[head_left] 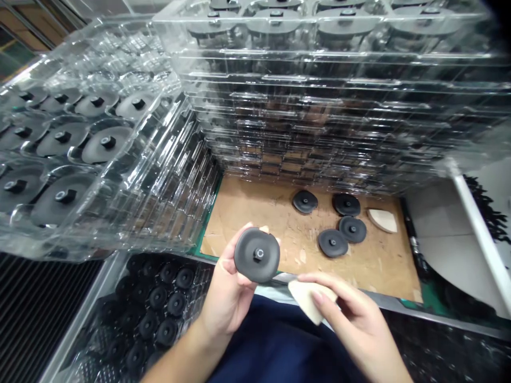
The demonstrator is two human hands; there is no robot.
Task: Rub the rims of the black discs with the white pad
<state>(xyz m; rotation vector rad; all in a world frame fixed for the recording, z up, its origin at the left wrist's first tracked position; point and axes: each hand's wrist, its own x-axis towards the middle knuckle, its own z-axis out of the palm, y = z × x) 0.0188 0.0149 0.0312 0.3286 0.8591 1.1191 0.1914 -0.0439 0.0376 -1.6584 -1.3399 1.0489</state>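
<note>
Two stacks of clear plastic trays [319,96] fill the upper frame, each pocket holding a dark disc. At lower left, a bin [155,314] holds more discs. Centre bottom, the left hand [227,298] is closed around a black disc [257,255]; the right hand [355,324] pinches a beige wedge [307,298]. No writing is legible.

black disc [257,256] hides most fingers of the left hand [227,298]. right hand [353,322] covers part of the beige wedge [304,299]. both forearms cut by bottom edge. clear tray stack [339,117] clipped at top, blurred top right.
</note>
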